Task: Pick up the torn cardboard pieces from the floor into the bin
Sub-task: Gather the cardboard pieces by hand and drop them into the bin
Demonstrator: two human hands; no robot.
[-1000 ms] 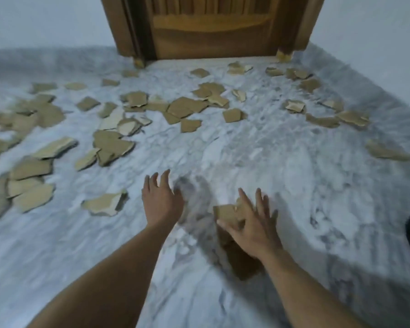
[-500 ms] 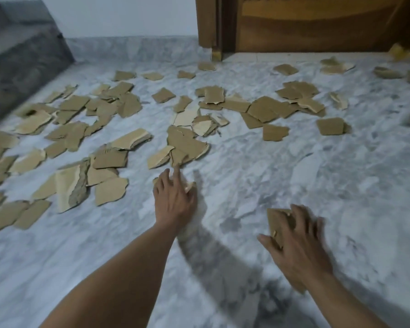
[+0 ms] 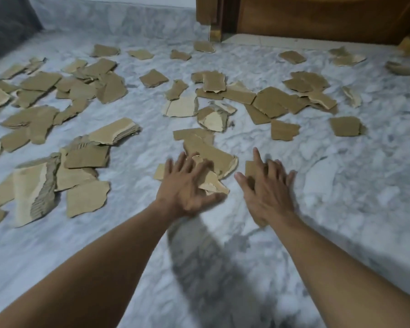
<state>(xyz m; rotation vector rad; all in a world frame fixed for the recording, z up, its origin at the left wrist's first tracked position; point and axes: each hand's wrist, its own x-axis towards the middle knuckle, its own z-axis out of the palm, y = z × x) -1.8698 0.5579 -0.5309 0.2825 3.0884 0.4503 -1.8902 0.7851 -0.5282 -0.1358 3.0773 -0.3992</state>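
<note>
1. Fingers of the left hand (image 3: pixel 187 188): straight and spread apart, lying on a cluster of overlapping cardboard pieces (image 3: pixel 211 157). Nothing is gripped, and the fingertips are blurred by motion.
2. Fingers of the right hand (image 3: pixel 269 192): straight and apart, laid over a small piece (image 3: pixel 250 168) that shows between thumb and forefinger. The palm hides whether anything grips it from beneath.
3. Both hands are well in front of the door (image 3: pixel 317 17), low over the marble floor (image 3: pixel 341 185), near each other but apart.
4. Scattered pieces (image 3: pixel 270 102): these lie across the floor from the hands up to the door and far to its left. Most of the task is judged undone.
5. Risk: flat pieces on smooth marble offer no edge to catch. Spread fingers may slide them away rather than lift them, and the layered cluster could shed its lower sheets when raised.
6. Risk: corrugated layers peel, as at the split stack (image 3: pixel 36 192) left of the door, which could leave fragments behind.
7. Not seen: the bin. A dark grey shape (image 3: pixel 7 22) far left of the door cannot be identified, and pieces at the picture's edges are cut off.
</note>
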